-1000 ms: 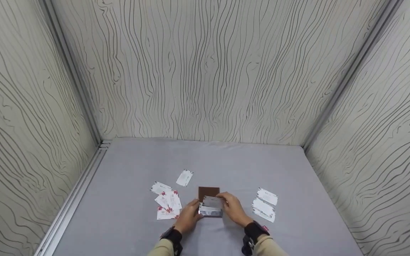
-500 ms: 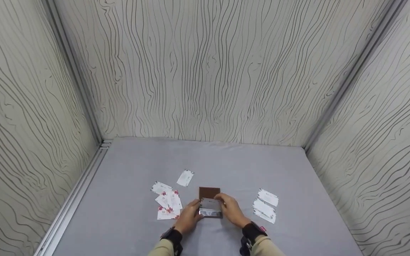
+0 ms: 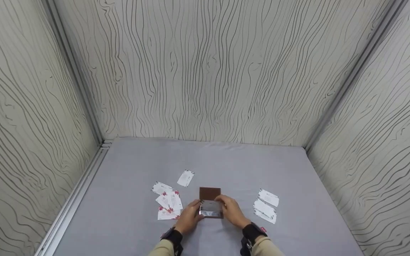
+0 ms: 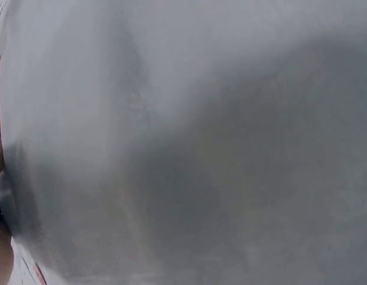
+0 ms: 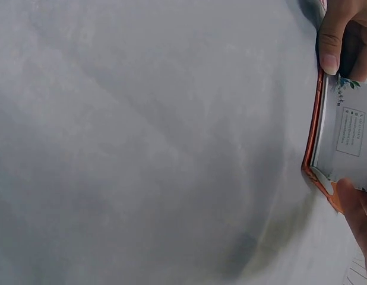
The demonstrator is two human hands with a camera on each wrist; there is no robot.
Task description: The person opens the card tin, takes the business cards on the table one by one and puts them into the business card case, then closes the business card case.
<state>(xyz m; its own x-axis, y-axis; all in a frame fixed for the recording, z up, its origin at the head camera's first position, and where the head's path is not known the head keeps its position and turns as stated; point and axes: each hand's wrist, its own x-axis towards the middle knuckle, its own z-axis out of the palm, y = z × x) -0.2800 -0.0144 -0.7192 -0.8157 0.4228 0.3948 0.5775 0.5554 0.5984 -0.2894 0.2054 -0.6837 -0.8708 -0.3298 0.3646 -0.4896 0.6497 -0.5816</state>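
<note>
**Two hands hold an open card case over a grey table**

A person's left hand (image 3: 189, 215) and right hand (image 3: 230, 210) grasp, from either side, a small open card case with a brown lid and silvery inside (image 3: 210, 204), near the front middle of the grey cloth-covered table (image 3: 226, 160). The fingers of both hands curl round the edges of the case, whose brown lid stands up at the far side. The right wrist view shows a white printed card (image 5: 348, 133) lying in the orange-rimmed case, with fingertips (image 5: 329, 56) pinching its edge. Left of the case, just beside the left hand, lies a loose heap of white cards with red flower prints (image 3: 168, 204), with one more white card (image 3: 185, 178) a little beyond it. To the right, near the right hand, lie three white cards (image 3: 266, 205) overlapping. Wood-grain patterned walls (image 3: 205, 71) close in the table on three sides. The left wrist view shows only blurred grey cloth.
</note>
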